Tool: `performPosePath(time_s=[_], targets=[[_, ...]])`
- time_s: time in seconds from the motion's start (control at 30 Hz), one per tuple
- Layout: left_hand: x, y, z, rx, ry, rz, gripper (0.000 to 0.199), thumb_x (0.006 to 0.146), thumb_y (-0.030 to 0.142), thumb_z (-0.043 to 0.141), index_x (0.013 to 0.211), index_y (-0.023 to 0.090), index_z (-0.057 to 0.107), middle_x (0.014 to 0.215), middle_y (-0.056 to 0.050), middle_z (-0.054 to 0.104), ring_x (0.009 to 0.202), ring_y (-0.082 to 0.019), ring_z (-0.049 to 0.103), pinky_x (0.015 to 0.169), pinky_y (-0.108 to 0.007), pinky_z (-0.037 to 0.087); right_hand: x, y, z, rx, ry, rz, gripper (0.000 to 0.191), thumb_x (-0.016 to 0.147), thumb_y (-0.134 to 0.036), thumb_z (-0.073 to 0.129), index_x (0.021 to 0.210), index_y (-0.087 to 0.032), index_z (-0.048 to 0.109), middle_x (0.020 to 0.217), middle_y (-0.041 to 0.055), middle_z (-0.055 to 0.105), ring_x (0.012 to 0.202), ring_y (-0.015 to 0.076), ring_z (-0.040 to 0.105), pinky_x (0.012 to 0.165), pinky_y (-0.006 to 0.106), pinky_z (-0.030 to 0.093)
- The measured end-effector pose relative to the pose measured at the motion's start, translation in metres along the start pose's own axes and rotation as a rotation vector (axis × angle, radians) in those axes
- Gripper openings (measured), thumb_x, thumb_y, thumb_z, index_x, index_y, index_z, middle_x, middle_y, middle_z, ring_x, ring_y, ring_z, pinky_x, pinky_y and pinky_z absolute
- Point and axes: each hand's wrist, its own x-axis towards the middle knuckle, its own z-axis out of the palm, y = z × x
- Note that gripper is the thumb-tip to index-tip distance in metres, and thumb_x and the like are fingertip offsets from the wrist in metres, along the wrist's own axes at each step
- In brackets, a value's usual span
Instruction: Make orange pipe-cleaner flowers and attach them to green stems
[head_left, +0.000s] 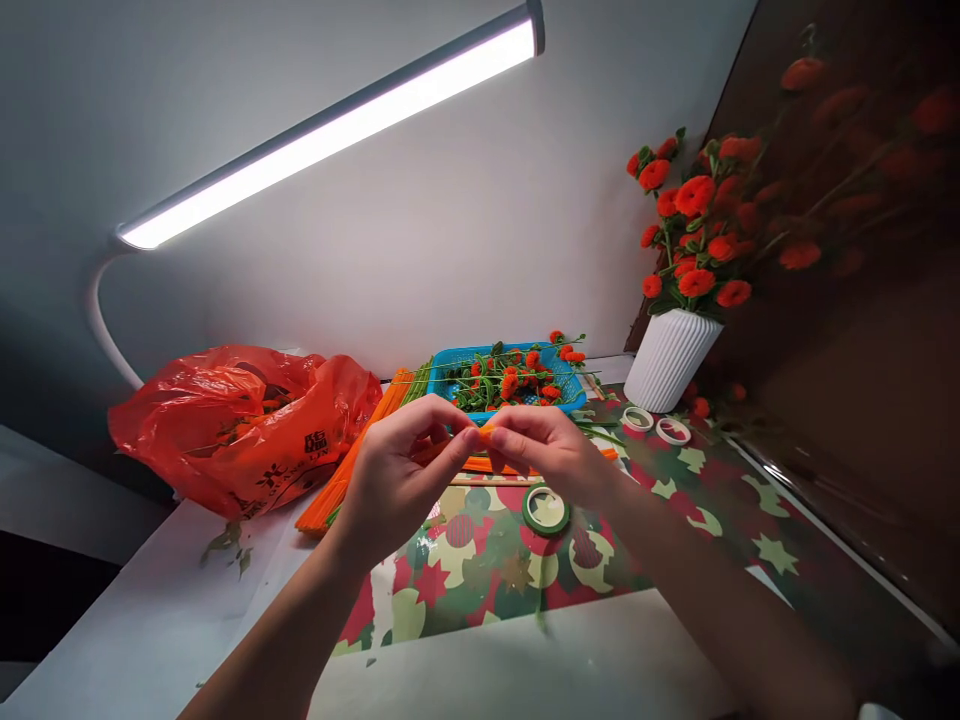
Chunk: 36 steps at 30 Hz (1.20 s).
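Both hands meet over the middle of the table, fingertips nearly touching. Between them is a small orange piece [487,434], mostly covered by the fingers. My left hand [409,465] pinches its left side with thumb and forefinger. From the right, my right hand [544,447] pinches the same piece, its other fingers curled. Just below the right hand, a roll of green tape [546,510] lies on the patterned table cover [480,570]. Orange stems [600,455] and a thin wooden stick [495,482] lie behind and beneath the hands.
A blue basket [448,357] of orange flowers stands behind the hands. Orange and green stems [367,450] and a red plastic bag [247,420] are at left. At right are two tape rolls [673,431] and a white vase [671,360] of flowers. A lamp [337,125] hangs above.
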Motion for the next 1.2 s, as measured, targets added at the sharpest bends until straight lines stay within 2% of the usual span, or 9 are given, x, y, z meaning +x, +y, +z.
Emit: performPosePath(time_s=[0.13, 0.3, 0.6, 0.73, 0.87, 0.97, 1.03, 1.1, 1.2], targets=[[0.001, 0.000, -0.001, 0.031, -0.084, 0.111, 0.014, 0.088, 0.028, 0.060, 0.079, 0.017, 0.062, 0.074, -0.003, 0.060, 0.065, -0.013, 0.055, 0.055, -0.023, 0.045, 0.005, 0.007, -0.010, 0.289, -0.205, 0.130, 0.037, 0.088, -0.050, 0.058, 0.075, -0.015, 0.060, 0.060, -0.0037, 0.049, 0.052, 0.0077, 0.040, 0.050, 0.023, 0.031], [0.002, 0.003, -0.004, 0.134, -0.160, 0.250, 0.010, 0.088, 0.019, 0.059, 0.078, 0.018, 0.060, 0.073, -0.001, 0.059, 0.062, -0.011, 0.052, 0.053, -0.022, 0.043, 0.007, 0.013, -0.015, 0.409, -0.279, 0.218, 0.033, 0.081, -0.045, 0.069, 0.073, -0.014, 0.062, 0.060, -0.0053, 0.046, 0.052, 0.0061, 0.037, 0.049, 0.022, 0.027], [0.001, 0.004, -0.009, 0.324, -0.234, 0.291, 0.010, 0.087, 0.015, 0.060, 0.077, 0.018, 0.061, 0.070, 0.002, 0.057, 0.058, -0.008, 0.049, 0.049, -0.018, 0.039, 0.002, -0.003, -0.018, 0.053, -0.184, 0.220, 0.024, 0.077, -0.036, 0.074, 0.077, -0.014, 0.064, 0.066, -0.0027, 0.057, 0.059, 0.0079, 0.049, 0.055, 0.021, 0.040], [0.001, 0.006, -0.008, 0.394, -0.193, 0.276, 0.011, 0.086, 0.014, 0.061, 0.076, 0.018, 0.062, 0.070, 0.003, 0.060, 0.056, -0.007, 0.049, 0.050, -0.018, 0.038, -0.005, -0.010, -0.014, -0.309, -0.087, 0.049, 0.018, 0.085, -0.032, 0.064, 0.081, -0.015, 0.064, 0.071, 0.0013, 0.065, 0.062, 0.0102, 0.056, 0.056, 0.021, 0.042], [-0.002, 0.011, -0.007, 0.438, -0.151, 0.264, 0.012, 0.086, 0.014, 0.061, 0.075, 0.018, 0.061, 0.069, 0.004, 0.061, 0.055, -0.007, 0.050, 0.051, -0.018, 0.039, -0.008, -0.005, -0.010, -0.917, 0.064, -0.413, 0.020, 0.091, -0.026, 0.056, 0.076, -0.017, 0.065, 0.063, 0.0002, 0.065, 0.057, 0.0105, 0.053, 0.059, 0.025, 0.036], [-0.005, 0.015, -0.007, 0.524, -0.060, 0.304, 0.012, 0.086, 0.014, 0.061, 0.075, 0.018, 0.061, 0.067, 0.004, 0.061, 0.052, -0.007, 0.048, 0.050, -0.019, 0.039, -0.008, 0.001, -0.006, -1.079, 0.166, -0.612, 0.027, 0.093, -0.025, 0.052, 0.070, -0.018, 0.064, 0.055, -0.0012, 0.061, 0.052, 0.0102, 0.048, 0.059, 0.028, 0.032], [-0.006, 0.015, -0.007, 0.604, 0.008, 0.419, 0.009, 0.086, 0.014, 0.062, 0.077, 0.017, 0.061, 0.070, 0.002, 0.062, 0.055, -0.008, 0.053, 0.051, -0.020, 0.041, -0.007, 0.000, -0.005, -0.910, 0.177, -0.529, 0.021, 0.091, -0.026, 0.056, 0.074, -0.018, 0.065, 0.060, -0.0007, 0.063, 0.054, 0.0099, 0.050, 0.059, 0.027, 0.034], [-0.006, 0.012, -0.007, 0.687, 0.052, 0.598, 0.006, 0.084, 0.013, 0.064, 0.080, 0.016, 0.062, 0.074, 0.000, 0.065, 0.060, -0.010, 0.057, 0.054, -0.022, 0.043, -0.006, -0.003, -0.007, -0.603, 0.106, -0.291, 0.015, 0.088, -0.029, 0.061, 0.080, -0.017, 0.066, 0.066, -0.0002, 0.065, 0.057, 0.0094, 0.052, 0.056, 0.024, 0.036], [-0.004, 0.005, -0.006, 0.780, 0.083, 0.842, 0.007, 0.082, 0.010, 0.065, 0.082, 0.016, 0.062, 0.072, -0.002, 0.067, 0.061, -0.013, 0.059, 0.057, -0.026, 0.045, -0.004, -0.009, -0.015, -0.167, -0.076, 0.074, 0.025, 0.084, -0.039, 0.066, 0.083, -0.015, 0.067, 0.064, -0.0015, 0.059, 0.055, 0.0084, 0.049, 0.049, 0.021, 0.037]])
